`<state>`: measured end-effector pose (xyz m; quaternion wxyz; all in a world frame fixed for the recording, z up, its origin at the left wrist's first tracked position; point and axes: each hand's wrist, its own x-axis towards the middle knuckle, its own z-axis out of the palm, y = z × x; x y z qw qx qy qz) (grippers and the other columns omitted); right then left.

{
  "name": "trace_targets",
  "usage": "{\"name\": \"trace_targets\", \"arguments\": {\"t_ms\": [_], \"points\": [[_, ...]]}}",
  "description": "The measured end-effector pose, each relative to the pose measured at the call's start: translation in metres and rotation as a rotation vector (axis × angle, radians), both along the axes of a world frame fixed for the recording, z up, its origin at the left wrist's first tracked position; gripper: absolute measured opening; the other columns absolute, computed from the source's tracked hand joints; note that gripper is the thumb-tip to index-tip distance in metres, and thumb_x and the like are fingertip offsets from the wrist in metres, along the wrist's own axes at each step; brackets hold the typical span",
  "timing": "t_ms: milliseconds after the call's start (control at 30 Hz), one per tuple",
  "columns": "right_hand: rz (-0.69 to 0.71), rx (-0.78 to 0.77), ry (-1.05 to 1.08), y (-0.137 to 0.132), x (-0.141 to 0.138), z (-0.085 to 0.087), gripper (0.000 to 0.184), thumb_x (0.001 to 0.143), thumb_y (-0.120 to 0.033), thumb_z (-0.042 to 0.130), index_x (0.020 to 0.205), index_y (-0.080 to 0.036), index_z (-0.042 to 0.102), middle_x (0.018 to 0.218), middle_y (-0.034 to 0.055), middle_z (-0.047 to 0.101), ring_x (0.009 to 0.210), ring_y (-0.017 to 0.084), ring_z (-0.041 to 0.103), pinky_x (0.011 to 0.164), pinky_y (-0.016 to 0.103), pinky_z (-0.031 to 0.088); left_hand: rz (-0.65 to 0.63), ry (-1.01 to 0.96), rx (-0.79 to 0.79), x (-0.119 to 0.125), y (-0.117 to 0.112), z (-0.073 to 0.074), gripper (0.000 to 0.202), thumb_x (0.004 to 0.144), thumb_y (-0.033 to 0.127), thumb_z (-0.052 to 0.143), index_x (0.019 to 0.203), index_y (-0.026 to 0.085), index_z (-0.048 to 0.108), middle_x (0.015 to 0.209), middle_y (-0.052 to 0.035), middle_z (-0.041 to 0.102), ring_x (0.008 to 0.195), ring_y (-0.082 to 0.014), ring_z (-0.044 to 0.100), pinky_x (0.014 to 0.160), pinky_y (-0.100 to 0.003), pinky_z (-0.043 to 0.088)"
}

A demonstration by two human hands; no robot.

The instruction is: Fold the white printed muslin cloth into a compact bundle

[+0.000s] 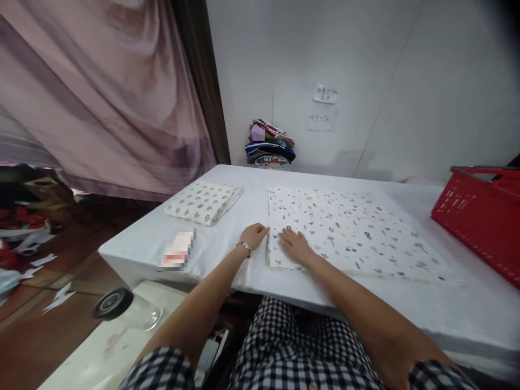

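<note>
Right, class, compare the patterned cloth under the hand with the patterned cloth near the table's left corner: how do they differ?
The near cloth lies spread out flat and wide; the corner cloth is folded into a compact bundle. The near cloth has the right hand on it and the left hand at its edge; the corner cloth lies untouched. Both are white with small scattered prints.

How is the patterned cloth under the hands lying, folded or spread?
Spread flat: the patterned cloth lies wide across the table, right hand pressing its near corner. Whether it is doubled, cannot tell.
</note>
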<state>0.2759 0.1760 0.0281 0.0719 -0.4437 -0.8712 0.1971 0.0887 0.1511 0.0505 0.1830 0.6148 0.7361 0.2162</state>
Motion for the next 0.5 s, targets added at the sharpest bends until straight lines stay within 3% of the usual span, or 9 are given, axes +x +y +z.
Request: {"name": "trace_targets", "arguments": {"t_ms": [100, 200, 367, 500], "points": [[-0.063, -0.029, 0.098, -0.004, 0.016, 0.004, 0.048, 0.091, -0.038, 0.023, 0.134, -0.022, 0.038, 0.145, 0.0023, 0.025, 0.135, 0.016, 0.013, 0.108, 0.042, 0.011, 0.096, 0.018, -0.017, 0.01, -0.043, -0.002, 0.042, 0.082, 0.056, 0.038, 0.077, 0.02, 0.061, 0.076, -0.0021, 0.065, 0.072, -0.0159, 0.058, 0.063, -0.025, 0.039], [-0.089, 0.012, 0.134, -0.015, 0.042, 0.002, 0.045, 0.089, -0.036, 0.031, 0.129, -0.024, 0.044, 0.143, 0.0012, 0.031, 0.134, 0.017, 0.016, 0.108, 0.042, 0.009, 0.139, 0.087, -0.07, 0.026, -0.069, -0.006, 0.052, 0.078, 0.065, 0.034, 0.074, 0.02, 0.059, 0.078, -0.0052, 0.065, 0.076, -0.0195, 0.059, 0.064, -0.028, 0.039], [-0.187, 0.099, 0.206, -0.036, 0.106, -0.007, 0.04, 0.087, -0.038, 0.035, 0.12, -0.025, 0.055, 0.137, 0.002, 0.04, 0.132, 0.019, 0.024, 0.107, 0.044, 0.014, 0.098, 0.276, -0.051, 0.044, -0.073, -0.009, 0.048, 0.079, 0.06, 0.035, 0.078, 0.017, 0.058, 0.089, -0.0113, 0.064, 0.086, -0.0247, 0.058, 0.069, -0.032, 0.04], [-0.389, 0.216, 0.27, -0.045, 0.182, -0.017, 0.038, 0.085, -0.038, 0.038, 0.111, -0.022, 0.061, 0.131, 0.0041, 0.048, 0.128, 0.019, 0.032, 0.104, 0.039, 0.026, 0.03, 0.319, -0.068, 0.046, -0.063, -0.007, 0.043, 0.08, 0.054, 0.034, 0.077, 0.017, 0.055, 0.09, -0.0119, 0.062, 0.086, -0.0265, 0.058, 0.069, -0.034, 0.04]]}}
